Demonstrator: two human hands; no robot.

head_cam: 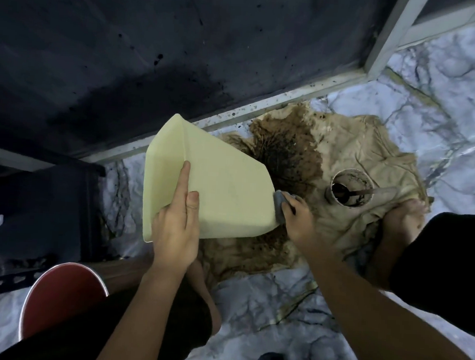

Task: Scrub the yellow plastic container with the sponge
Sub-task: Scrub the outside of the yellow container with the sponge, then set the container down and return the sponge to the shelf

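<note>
Container (216, 184) tilted, braced by left hand (176, 229), fingers clamping its rim; right hand (298, 219) fingers pinch sponge (280, 206) against its base for scrubbing.

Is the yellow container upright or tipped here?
Tipped: the yellow container is held off the floor, base toward the right hand, rim by the left hand.

The scene is dimly and coolly lit. The brightest light is seen on the marble floor (445, 89) at upper right; the wall (127, 48) is left dark. Straight edges are bowed by wide-angle distortion, and detail is softened throughout.
</note>
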